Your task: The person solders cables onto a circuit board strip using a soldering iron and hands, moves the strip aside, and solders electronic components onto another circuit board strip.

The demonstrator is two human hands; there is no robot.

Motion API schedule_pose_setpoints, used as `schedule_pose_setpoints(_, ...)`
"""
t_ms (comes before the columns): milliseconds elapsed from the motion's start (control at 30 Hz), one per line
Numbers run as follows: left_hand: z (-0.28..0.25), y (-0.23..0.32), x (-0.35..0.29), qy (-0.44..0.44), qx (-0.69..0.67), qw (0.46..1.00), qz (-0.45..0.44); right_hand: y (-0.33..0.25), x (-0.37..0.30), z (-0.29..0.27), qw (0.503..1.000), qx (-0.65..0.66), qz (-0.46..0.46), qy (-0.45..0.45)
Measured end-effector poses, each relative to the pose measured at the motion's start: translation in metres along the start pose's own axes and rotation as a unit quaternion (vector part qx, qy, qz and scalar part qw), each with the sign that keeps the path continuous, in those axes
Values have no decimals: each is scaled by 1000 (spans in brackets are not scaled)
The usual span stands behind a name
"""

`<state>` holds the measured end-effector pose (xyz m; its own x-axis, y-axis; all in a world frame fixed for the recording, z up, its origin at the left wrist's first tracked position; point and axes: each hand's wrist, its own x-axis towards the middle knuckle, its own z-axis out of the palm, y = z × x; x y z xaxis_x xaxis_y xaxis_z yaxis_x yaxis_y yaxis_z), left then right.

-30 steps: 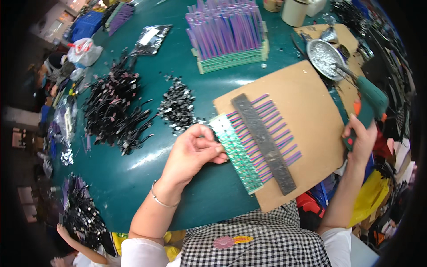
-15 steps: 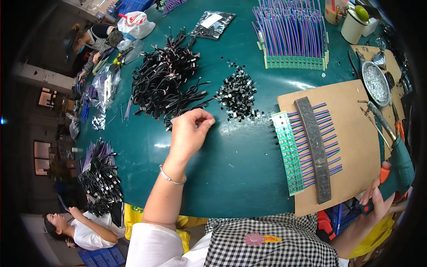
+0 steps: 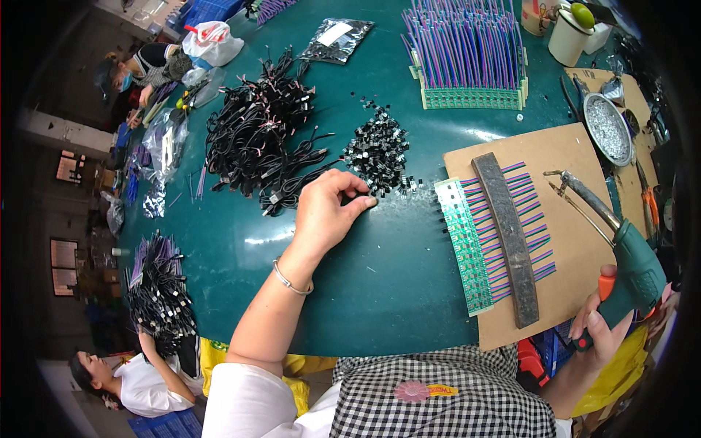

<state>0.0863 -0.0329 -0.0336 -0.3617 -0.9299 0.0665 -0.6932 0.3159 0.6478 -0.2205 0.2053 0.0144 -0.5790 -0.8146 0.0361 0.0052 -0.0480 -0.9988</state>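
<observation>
My left hand [image 3: 328, 212] is closed in a pinch just above the table, at the near edge of a pile of small black connectors [image 3: 376, 150]. What its fingertips hold, if anything, is too small to make out. In my right hand [image 3: 602, 336] is a green soldering gun [image 3: 637, 259], its metal tip raised over the brown board. On that board [image 3: 577, 219] lies a green circuit board strip [image 3: 466, 248] with striped wires running to the right. A dark, flat bar [image 3: 507, 241] rests across the wires.
Black cables [image 3: 259, 135] lie heaped behind my left hand. Wired circuit boards [image 3: 471, 58] stand at the back, near a silvery bag [image 3: 337, 40]. A bowl of shiny bits [image 3: 607, 128] sits at far right. Co-workers are at left; one's arm [image 3: 164, 369] is near another cable bundle [image 3: 161, 292].
My left hand has shifted right to the connector pile's near edge. The soldering gun in my right hand has moved left, bringing its tip over the brown board.
</observation>
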Motion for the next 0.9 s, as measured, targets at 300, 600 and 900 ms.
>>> schedule_pose_setpoints(300,0,11,-10,51,141,983,102,-1,-10,-7,999,32,17,14)
schedule_pose_setpoints(600,4,60,-36,-208,-442,855,-176,-3,-25,4,994,82,75,11)
schedule_pose_setpoints(900,19,81,-41,-237,-451,839,-192,-6,-32,26,993,65,101,17)
